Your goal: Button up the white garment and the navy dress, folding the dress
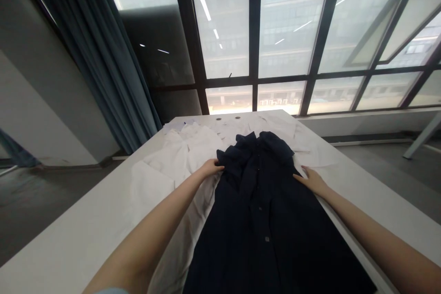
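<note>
While both bare forearms stretch out across the white bench [79, 234], the left hand [211, 168] sits curled at the shoulder of a navy button-front garment [262, 220], fingers bent over the cloth; whether they pinch it or only rest there, I cannot tell. The right hand [312, 181] lies flat and open, fingers spread, at the garment's right side, just touching its edge. That garment lies lengthwise down the middle of the bench, its bunched collar [262, 144] toward the far edge and its lower part running out of view toward the near edge. A crumpled white garment [168, 165] lies against its left side and partly under it, reaching toward the bench's left edge. More white cloth [312, 154] spreads beyond the right hand toward the far right corner. Past the far edge stands a tall dark-framed window [223, 32], with a blue-grey curtain [96, 55] hanging to its left.
</note>
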`<state>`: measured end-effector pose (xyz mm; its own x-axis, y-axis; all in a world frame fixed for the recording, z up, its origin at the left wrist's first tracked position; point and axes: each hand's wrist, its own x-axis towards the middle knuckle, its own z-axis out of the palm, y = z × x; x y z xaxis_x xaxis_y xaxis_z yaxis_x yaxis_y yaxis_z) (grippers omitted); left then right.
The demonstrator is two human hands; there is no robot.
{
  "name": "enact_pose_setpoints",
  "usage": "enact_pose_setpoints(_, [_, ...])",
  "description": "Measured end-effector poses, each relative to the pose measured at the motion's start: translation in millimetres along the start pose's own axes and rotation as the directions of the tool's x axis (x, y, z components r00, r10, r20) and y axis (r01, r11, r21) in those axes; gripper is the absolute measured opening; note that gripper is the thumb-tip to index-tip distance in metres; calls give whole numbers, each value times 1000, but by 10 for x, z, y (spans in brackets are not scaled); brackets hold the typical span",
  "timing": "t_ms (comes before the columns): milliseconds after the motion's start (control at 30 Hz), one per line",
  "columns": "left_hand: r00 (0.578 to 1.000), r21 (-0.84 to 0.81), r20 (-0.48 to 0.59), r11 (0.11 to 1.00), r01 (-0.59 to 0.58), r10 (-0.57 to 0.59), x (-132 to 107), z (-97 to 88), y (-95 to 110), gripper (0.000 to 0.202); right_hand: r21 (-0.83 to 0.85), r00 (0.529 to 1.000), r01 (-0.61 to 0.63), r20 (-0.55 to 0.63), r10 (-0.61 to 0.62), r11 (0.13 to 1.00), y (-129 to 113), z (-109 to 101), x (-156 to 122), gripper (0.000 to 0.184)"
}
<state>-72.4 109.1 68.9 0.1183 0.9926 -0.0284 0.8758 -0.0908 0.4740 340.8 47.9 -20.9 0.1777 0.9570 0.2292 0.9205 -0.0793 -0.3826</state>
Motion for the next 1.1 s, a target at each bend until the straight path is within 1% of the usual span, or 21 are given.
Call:
enact_pose_setpoints(67, [998,-14,-68,1000,-18,17,-95,-31,142,23,61,994,93,55,-96,994,41,2,-132,46])
enact_pose_setpoints(133, [980,-17,-188,998,-67,63,-191,-19,388,26,119,989,127,55,-134,985,-86,-36,-217,33])
enact_pose_setpoints(167, [962,-9,-240,991,-134,128,-256,5,528,27,149,992,116,36,-122,982,-195,-65,-249,30])
enact_pose_setpoints(200, [940,10,-256,973,-230,225,-340,44,665,29,177,995,97,15,-101,979,-320,-98,-283,29])
enact_pose_setpoints(233, [912,33,-224,938,-346,345,-446,94,789,30,203,996,89,7,-93,975,-451,-134,-324,30])
enact_pose_setpoints(267, [874,49,-123,883,-467,469,-572,152,891,31,224,993,107,23,-115,969,-578,-172,-378,31])
enact_pose_setpoints(300, [822,46,39,820,-570,569,-717,212,964,34,239,984,150,60,-168,960,-693,-212,-449,32])
enact_pose_setpoints(333, [756,32,217,770,-638,617,-873,270,1004,38,243,964,208,112,-241,947,-792,-253,-541,34])
enact_pose_setpoints(367, [687,20,372,734,-679,625,-1033,318,1011,46,236,935,266,172,-310,935,-873,-297,-654,37])
enact_pose_setpoints(400, [643,25,466,718,-696,607,-1190,354,988,55,211,906,312,228,-357,926,-935,-340,-785,42])
enact_pose_setpoints(433, [641,53,492,715,-697,589,-1336,376,940,63,168,888,335,272,-370,927,-981,-382,-931,50])
enact_pose_setpoints(467, [670,99,473,722,-685,572,-1467,385,873,69,107,889,323,306,-341,940,-1013,-420,-1087,60])
enact_pose_setpoints(533, [765,207,385,759,-617,516,-1676,383,714,81,16,891,272,374,-258,962,-1055,-472,-1395,78])
enact_pose_setpoints(567, [801,243,361,781,-575,478,-1754,384,635,87,9,878,267,410,-247,964,-1071,-483,-1533,82])
enact_pose_setpoints(600, [822,263,364,799,-542,438,-1816,394,564,91,16,860,280,441,-258,960,-1085,-482,-1652,83])
enact_pose_setpoints(633, [829,266,386,812,-520,405,-1864,417,505,94,29,841,303,463,-281,953,-1098,-470,-1745,82])
enact_pose_setpoints(700, [823,249,428,826,-505,374,-1919,505,437,92,35,820,348,473,-322,937,-1116,-421,-1845,77])
enact_pose_setpoints(767, [826,236,424,835,-496,371,-1916,636,443,89,17,828,370,448,-338,929,-1106,-355,-1831,72])
enact_pose_setpoints(833, [846,235,388,849,-474,365,-1846,779,519,86,-5,846,373,414,-337,928,-1057,-294,-1724,66])
enact_pose_setpoints(1000, [902,234,278,887,-397,330,-1454,1060,910,82,-92,906,316,325,-271,944,-798,-238,-1274,55])
enact_pose_setpoints(1100, [919,234,262,905,-356,293,-1286,1183,1139,84,-110,915,304,309,-259,946,-650,-265,-1079,53])
